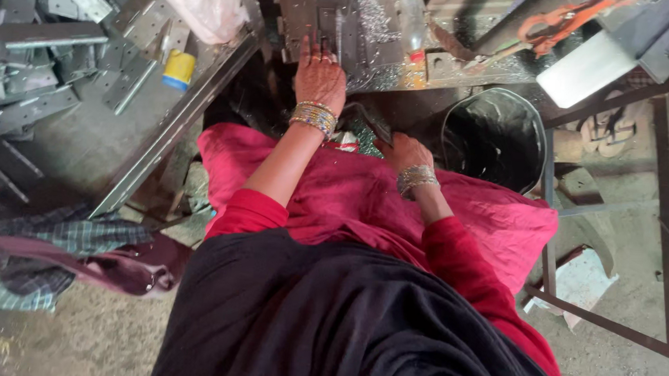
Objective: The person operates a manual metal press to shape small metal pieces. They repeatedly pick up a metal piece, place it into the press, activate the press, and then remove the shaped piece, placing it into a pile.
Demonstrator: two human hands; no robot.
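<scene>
- Pressing down: left hand (320,75) lies flat, fingers spread, on the grey punched steel plate (321,14) at the bench's near edge, apparently to steady it; nothing pinched.
- Right hand (404,152) sits low at the lap, fingers curled toward a dark thin strip (371,120); grip hidden, cannot tell.
- Black round bucket (495,136) just right of that hand, within drop reach.
- Grey steel brackets (39,42) heaped well left of the left hand.
</scene>
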